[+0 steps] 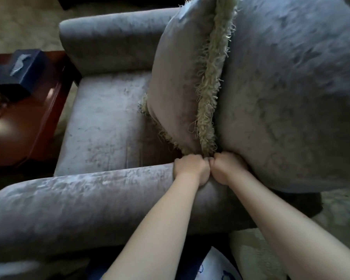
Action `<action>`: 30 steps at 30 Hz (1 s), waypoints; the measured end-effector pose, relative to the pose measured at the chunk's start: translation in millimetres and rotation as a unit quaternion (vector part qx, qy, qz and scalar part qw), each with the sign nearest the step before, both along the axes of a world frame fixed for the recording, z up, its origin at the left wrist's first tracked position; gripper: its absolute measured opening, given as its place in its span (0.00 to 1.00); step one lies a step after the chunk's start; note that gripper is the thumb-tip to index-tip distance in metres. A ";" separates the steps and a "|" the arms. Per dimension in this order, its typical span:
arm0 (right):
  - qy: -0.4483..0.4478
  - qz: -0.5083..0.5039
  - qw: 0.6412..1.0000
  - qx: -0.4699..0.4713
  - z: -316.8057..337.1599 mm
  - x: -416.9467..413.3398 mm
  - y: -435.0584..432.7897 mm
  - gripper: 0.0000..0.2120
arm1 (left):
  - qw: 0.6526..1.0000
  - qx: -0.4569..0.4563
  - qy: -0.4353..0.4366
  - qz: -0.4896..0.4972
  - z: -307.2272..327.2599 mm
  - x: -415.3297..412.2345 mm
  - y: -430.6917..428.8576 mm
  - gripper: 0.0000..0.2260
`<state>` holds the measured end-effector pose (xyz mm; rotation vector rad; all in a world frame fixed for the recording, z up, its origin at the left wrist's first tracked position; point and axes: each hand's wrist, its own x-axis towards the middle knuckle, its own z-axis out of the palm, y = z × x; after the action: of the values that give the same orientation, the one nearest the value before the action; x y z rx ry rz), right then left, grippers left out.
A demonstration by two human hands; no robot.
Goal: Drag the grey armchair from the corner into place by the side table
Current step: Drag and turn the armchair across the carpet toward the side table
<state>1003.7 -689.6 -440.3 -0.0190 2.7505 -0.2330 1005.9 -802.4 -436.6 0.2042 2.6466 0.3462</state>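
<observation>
- Head view, progress: I see the grey armchair from above its near armrest, with its front edge just beside the side table at the left, so I judge the drag to be nearly done
- What I think is left is a small nudge to square the chair with the table, then letting go (I cannot see the corner it started from)
- Head view, grip: my left hand and right hand sit knuckle to knuckle, fingers curled over the armrest's inner edge where it meets the backrest; both grip the chair
- A fringed cushion stands upright against the backrest, its lower corner just above my hands
- Head view, surface and room: the chair's velvet-like fabric shows brushed streaks; it stands on pale carpet
- The table is dark red polished wood and carries a blue tissue box; the light is dim
</observation>
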 end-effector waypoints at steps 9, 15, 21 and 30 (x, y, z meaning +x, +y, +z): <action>-0.116 -0.030 0.992 -0.027 13.2 -11.6 -5.4 0.21 | 0.998 -0.015 -0.060 -0.012 14.9 -4.9 -1.6 0.21; -0.134 0.021 0.990 -0.026 1.3 -23.5 -4.1 0.22 | 0.999 -0.008 -0.039 0.018 2.4 -10.9 -1.1 0.19; -0.098 -0.059 0.993 -0.033 -0.6 -15.5 -4.3 0.21 | 0.999 -0.010 -0.045 -0.006 4.5 -6.5 -3.0 0.16; -0.078 -0.071 0.994 -0.042 -2.3 21.8 -12.2 0.20 | 0.999 0.001 -0.044 -0.018 9.9 22.9 -15.5 0.17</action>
<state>1025.5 -701.8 -442.6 0.1652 2.5875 -0.3723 1028.8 -817.9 -426.7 0.2307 2.5540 0.3377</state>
